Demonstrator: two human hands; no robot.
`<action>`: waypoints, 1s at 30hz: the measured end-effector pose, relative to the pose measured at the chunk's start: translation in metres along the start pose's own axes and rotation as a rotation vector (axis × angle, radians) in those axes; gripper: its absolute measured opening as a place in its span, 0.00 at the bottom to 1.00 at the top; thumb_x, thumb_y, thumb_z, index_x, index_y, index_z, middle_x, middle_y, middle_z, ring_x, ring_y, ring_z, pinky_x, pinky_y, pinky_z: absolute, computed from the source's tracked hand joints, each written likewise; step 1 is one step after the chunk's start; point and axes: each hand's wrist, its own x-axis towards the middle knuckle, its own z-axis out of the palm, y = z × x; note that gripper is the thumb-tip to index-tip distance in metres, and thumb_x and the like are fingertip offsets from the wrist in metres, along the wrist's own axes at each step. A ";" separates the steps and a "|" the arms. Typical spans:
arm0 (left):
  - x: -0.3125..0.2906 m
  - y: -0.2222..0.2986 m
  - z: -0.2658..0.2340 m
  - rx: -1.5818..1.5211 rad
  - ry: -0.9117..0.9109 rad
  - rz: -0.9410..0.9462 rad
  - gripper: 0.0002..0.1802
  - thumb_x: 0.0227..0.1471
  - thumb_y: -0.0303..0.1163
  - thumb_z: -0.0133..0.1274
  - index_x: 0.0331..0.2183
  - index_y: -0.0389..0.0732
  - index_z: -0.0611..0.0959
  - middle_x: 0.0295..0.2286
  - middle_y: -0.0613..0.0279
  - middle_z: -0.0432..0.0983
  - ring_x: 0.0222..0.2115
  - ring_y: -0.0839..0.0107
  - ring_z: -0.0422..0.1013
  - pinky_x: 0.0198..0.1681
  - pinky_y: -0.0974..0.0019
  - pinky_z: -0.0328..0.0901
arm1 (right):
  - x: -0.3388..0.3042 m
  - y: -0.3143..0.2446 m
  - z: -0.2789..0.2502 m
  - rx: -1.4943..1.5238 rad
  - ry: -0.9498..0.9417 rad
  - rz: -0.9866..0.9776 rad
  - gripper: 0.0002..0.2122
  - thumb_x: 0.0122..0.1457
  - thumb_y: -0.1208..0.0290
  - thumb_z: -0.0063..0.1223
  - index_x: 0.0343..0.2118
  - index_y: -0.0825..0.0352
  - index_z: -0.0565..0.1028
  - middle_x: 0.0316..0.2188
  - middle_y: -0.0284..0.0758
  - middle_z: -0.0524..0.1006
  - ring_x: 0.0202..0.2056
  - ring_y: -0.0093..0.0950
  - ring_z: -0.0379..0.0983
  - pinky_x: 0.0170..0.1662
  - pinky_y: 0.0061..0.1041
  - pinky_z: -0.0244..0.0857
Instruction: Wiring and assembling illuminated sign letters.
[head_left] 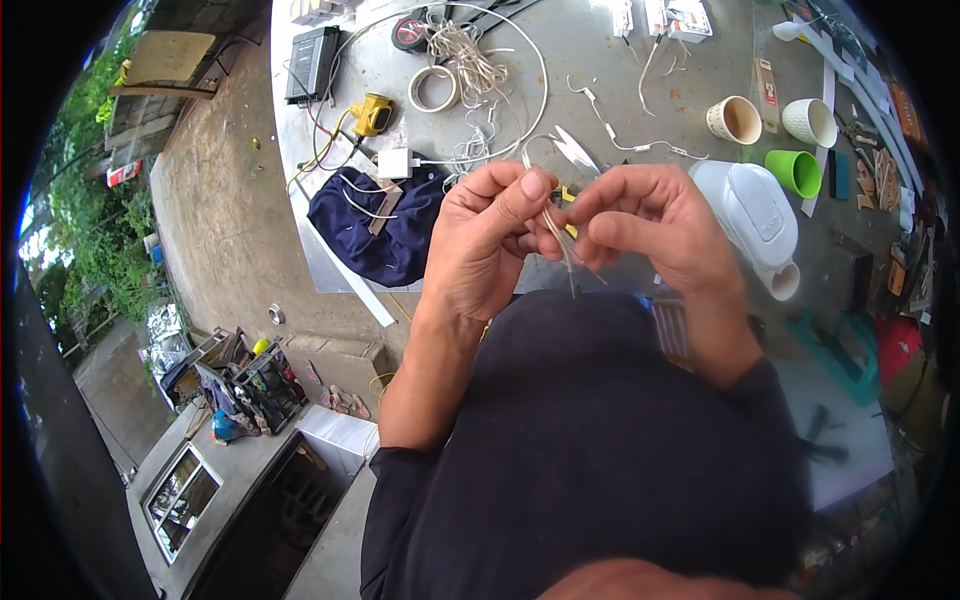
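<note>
My left hand [490, 225] pinches a thin white cable [558, 235] between thumb and fingers, above my lap at the table's near edge. The cable's split wire ends point down toward my dark shirt. Close beside it, my right hand [665, 225] is closed, its fingers curled by the wire ends; what they grip, if anything, is hidden. Just beyond the hands lie pale pointed blades [575, 152], with yellow-and-black parts showing between my fingers, partly covered. A loop of cable [537, 142] rises above my left fingertips.
On the metal table [600, 50] are a white adapter [396, 163], a yellow tool [373, 115], a tape roll [434, 88], bundled cord [468, 58] and dark blue cloth [375, 235]. At right stand a white lidded container [762, 215], a green cup [795, 174] and pale cups [810, 123].
</note>
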 end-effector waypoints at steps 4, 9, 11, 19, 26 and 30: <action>0.004 0.005 0.007 -0.012 0.018 -0.007 0.11 0.56 0.35 0.62 0.35 0.36 0.82 0.24 0.58 0.80 0.18 0.75 0.75 0.22 0.75 0.70 | 0.008 -0.011 -0.005 0.049 -0.047 0.048 0.08 0.60 0.73 0.60 0.38 0.73 0.78 0.28 0.38 0.83 0.28 0.21 0.80 0.32 0.18 0.74; 0.003 0.006 0.010 0.058 0.070 0.079 0.11 0.54 0.31 0.63 0.36 0.34 0.83 0.24 0.59 0.80 0.21 0.75 0.75 0.23 0.74 0.70 | 0.016 -0.011 -0.002 0.061 -0.069 0.063 0.07 0.58 0.77 0.62 0.37 0.72 0.76 0.28 0.37 0.82 0.30 0.22 0.80 0.34 0.19 0.74; 0.006 0.003 0.011 0.241 0.126 0.150 0.10 0.51 0.28 0.65 0.34 0.32 0.84 0.25 0.60 0.80 0.22 0.75 0.74 0.26 0.72 0.69 | 0.019 -0.002 0.003 0.096 -0.009 -0.001 0.06 0.55 0.79 0.64 0.34 0.71 0.79 0.28 0.33 0.82 0.30 0.17 0.78 0.34 0.17 0.71; 0.011 -0.027 -0.044 0.474 0.298 0.098 0.18 0.59 0.39 0.60 0.44 0.35 0.81 0.26 0.65 0.78 0.24 0.78 0.72 0.31 0.73 0.69 | 0.061 0.057 -0.025 -0.250 0.206 -0.052 0.10 0.56 0.76 0.64 0.40 0.73 0.80 0.28 0.34 0.83 0.30 0.16 0.78 0.36 0.17 0.71; -0.042 -0.090 -0.142 0.512 0.639 -0.042 0.17 0.59 0.39 0.59 0.42 0.34 0.82 0.26 0.64 0.77 0.24 0.79 0.71 0.30 0.75 0.68 | 0.167 0.046 -0.073 -0.590 0.596 -0.423 0.09 0.53 0.74 0.64 0.38 0.69 0.82 0.27 0.38 0.84 0.27 0.21 0.79 0.34 0.21 0.71; -0.091 -0.140 -0.187 0.408 0.809 -0.124 0.17 0.59 0.38 0.60 0.41 0.33 0.81 0.25 0.64 0.76 0.22 0.80 0.69 0.27 0.77 0.65 | 0.250 0.017 -0.123 -0.819 0.854 -0.783 0.08 0.52 0.74 0.64 0.35 0.68 0.80 0.26 0.40 0.83 0.27 0.34 0.81 0.32 0.29 0.72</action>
